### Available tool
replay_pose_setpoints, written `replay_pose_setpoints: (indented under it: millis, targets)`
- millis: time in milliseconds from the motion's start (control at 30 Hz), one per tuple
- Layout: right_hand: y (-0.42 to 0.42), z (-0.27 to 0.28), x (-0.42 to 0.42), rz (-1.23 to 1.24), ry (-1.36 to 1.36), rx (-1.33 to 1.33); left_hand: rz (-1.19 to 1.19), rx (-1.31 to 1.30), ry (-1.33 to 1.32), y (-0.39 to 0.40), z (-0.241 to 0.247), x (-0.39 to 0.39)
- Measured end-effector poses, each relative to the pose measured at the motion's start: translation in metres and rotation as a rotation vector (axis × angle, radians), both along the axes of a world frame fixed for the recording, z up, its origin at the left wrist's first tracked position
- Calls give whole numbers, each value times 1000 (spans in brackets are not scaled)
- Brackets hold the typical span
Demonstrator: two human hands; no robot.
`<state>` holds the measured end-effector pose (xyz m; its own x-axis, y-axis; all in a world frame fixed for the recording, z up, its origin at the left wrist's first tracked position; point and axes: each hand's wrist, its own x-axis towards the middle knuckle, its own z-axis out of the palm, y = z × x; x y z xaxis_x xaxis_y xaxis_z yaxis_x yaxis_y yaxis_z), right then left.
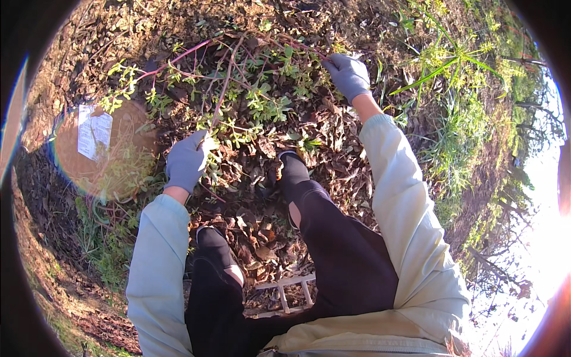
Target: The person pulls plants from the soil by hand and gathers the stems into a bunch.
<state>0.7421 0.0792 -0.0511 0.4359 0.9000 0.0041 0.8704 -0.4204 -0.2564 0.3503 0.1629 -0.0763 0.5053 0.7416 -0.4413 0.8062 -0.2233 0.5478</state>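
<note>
My left hand (187, 160), in a grey glove, is closed around a reddish stem at the near side of a sprawling leafy plant (263, 96). Farther out and to the right, my right hand (349, 76), gloved the same way, grips the end of a bundle of pinkish-red stems (301, 44) belonging to the same plant. Its small green leaves and branching stems spread between my hands over dry brown leaves. One red branch (187, 53) reaches out to the upper left. The fingertips of both hands are partly hidden.
Dry leaf litter (263, 250) surrounds my two dark shoes. A low stool with a pale frame (285, 292) is beneath me. A white sheet bearing print (94, 131) lies on the ground at left. Long grass (455, 134) grows at right; uprooted-looking greenery (111, 227) lies at lower left.
</note>
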Motion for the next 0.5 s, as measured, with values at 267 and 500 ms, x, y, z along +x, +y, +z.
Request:
replay_pose_setpoints:
  millis: [267, 500]
  targets:
    - [-15, -7, -18, -104, 137, 214, 65, -76, -41, -2, 18, 8]
    - [-71, -26, 43, -481, 596, 423, 42, -47, -99, -6, 9, 13]
